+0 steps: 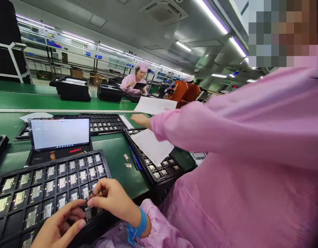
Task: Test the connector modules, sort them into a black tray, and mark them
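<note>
A black compartment tray (pixel 9 174) of small silver-labelled modules lies at the near left of the green bench. My right hand (pixel 114 198), with a blue wrist strap, pinches a small module (pixel 93 196) at the tray's near right corner. My left hand (pixel 61 225) rests on the tray's front edge just beside it, its fingertips curled against another module (pixel 88 213) below the first.
A lit tablet (pixel 60 133) stands behind the tray. A co-worker in pink (pixel 252 162) fills the right, one hand (pixel 140 120) stretched over a second tray (pixel 159 174) holding a sheet of paper (pixel 151 146). A blue pen (pixel 134 159) and two loose modules (pixel 127 161) lie between the trays.
</note>
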### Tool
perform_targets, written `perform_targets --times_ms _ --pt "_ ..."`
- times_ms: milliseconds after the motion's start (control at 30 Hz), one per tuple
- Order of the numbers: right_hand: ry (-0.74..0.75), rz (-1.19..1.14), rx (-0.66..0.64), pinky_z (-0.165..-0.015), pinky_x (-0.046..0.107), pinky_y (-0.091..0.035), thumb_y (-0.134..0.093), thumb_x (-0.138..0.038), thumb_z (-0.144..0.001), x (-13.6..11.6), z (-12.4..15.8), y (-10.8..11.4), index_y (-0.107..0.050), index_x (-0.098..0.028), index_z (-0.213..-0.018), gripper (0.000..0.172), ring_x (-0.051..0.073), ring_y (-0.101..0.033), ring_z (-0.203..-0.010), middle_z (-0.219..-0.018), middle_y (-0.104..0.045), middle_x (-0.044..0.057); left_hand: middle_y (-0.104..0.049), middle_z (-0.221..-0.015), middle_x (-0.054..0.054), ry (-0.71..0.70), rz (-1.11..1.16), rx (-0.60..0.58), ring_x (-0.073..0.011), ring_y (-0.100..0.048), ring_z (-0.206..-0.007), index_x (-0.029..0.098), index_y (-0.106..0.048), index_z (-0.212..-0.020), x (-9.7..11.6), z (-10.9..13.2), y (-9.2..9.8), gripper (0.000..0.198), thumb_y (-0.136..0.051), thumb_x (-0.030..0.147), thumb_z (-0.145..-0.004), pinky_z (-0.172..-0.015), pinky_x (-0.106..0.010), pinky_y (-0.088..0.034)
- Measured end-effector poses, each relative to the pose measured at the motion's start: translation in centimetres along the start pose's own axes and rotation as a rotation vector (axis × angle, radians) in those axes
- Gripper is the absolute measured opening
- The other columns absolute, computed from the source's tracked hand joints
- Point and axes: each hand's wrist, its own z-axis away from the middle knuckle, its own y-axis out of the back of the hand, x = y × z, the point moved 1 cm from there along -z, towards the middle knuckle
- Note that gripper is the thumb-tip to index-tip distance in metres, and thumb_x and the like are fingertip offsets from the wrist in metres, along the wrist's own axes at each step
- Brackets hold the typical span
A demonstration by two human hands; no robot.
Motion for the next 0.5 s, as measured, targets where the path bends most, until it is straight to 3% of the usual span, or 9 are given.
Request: perform_targets --times_ms 133,300,500 --pt "-0.022 -0.057 -0.066 -0.055 0.022 -0.034 -0.092 -0.043 -0.050 0.9 0.3 -2.2 -0.061 -0.017 -0.069 0.044 0.008 -0.046 -0.058 -0.063 -0.056 -0.007 -0.075 -0.109 -0.006 0.013 0.169 0.078 -0.0269 -0.071 -0.100 0.026 -0.070 -0.110 -0.5 -0.1 -0.4 0.049 -0.074 0.058 -0.073 -0.090 -0.034 -0.060" --pt "-0.032 -0.084 -0.049 -0.050 0.020 -0.031 -0.092 -0.044 -0.050 1.4 0.1 -2.5 -0.059 -0.016 -0.070 0.048 0.005 -0.042 -0.053 -0.059 -0.053 -0.008 -0.076 -0.104 -0.008 0.034 0.216 0.059 -0.0256 -0.073 -0.094 0.022 -0.069 -0.112 -1.7 -0.3 0.1 0.048 -0.078 0.049 -0.073 -0.082 -0.031 -0.062" --pt "-0.102 -0.122 -0.120 -0.040 0.020 -0.036 -0.086 -0.052 -0.059 2.0 -0.1 -2.7 -0.059 -0.017 -0.080 0.050 0.006 -0.045 -0.040 -0.054 -0.054 -0.008 -0.077 -0.098 -0.007 0.079 0.304 0.160 -0.0240 -0.073 -0.087 0.022 -0.073 -0.104 -0.5 0.3 -0.2 0.045 -0.081 0.049 -0.069 -0.075 -0.028 -0.062"
